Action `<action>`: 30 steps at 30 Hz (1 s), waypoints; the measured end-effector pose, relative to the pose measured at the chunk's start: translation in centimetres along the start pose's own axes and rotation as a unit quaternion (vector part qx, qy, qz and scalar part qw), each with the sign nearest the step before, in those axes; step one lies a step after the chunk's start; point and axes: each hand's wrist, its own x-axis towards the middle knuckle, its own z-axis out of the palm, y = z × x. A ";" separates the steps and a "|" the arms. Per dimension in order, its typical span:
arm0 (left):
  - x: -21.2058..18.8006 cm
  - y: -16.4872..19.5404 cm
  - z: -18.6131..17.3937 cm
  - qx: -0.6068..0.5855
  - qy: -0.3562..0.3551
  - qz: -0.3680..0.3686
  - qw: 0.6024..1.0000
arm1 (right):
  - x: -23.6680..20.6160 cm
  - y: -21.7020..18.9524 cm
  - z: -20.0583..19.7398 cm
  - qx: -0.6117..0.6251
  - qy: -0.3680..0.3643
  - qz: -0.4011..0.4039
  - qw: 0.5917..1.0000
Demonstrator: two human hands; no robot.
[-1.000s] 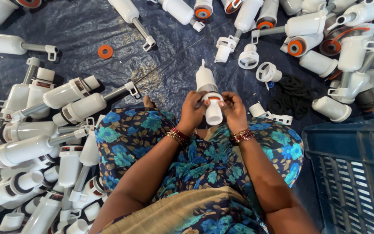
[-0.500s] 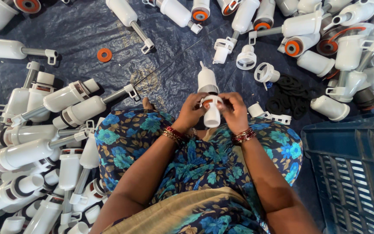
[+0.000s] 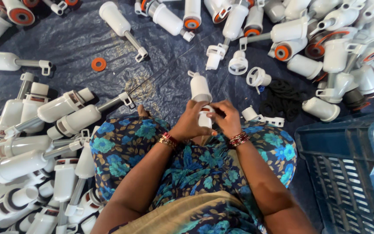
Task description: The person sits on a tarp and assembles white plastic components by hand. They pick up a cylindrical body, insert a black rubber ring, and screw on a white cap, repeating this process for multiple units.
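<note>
Both hands meet over my lap on a small white plastic cylinder part (image 3: 204,118). My left hand (image 3: 192,123) wraps its left side, and my right hand (image 3: 227,119) covers its right side and top. Most of the part is hidden by my fingers. Just beyond the hands another white plastic cylinder with a narrow tip (image 3: 200,86) lies on the dark blue tarp (image 3: 78,43). Red bangles circle both wrists. My knees, in blue floral cloth, spread to either side.
Many white plastic plunger-like parts (image 3: 61,108) are heaped at the left, and more with orange rings (image 3: 282,52) at the top and right. An orange ring (image 3: 98,64) lies loose. Black rubber rings (image 3: 282,95) sit to the right. A blue crate (image 3: 347,169) stands at lower right.
My hands have closed more tightly over the small white part, hiding more of it. The view has shifted slightly; the hands sit a little lower and nearer my lap.
</note>
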 end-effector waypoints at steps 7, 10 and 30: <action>1.0 -1.7 1.8 -0.158 0.131 -0.037 0.978 | -0.4 1.8 1.7 0.181 0.003 0.110 0.977; 1.1 -2.5 2.1 -0.130 0.130 -0.031 0.983 | -0.2 2.5 1.3 0.049 0.019 0.054 0.997; 1.5 -1.2 1.3 -0.347 0.099 -0.076 0.930 | 1.0 1.9 1.8 0.311 -0.121 0.072 0.940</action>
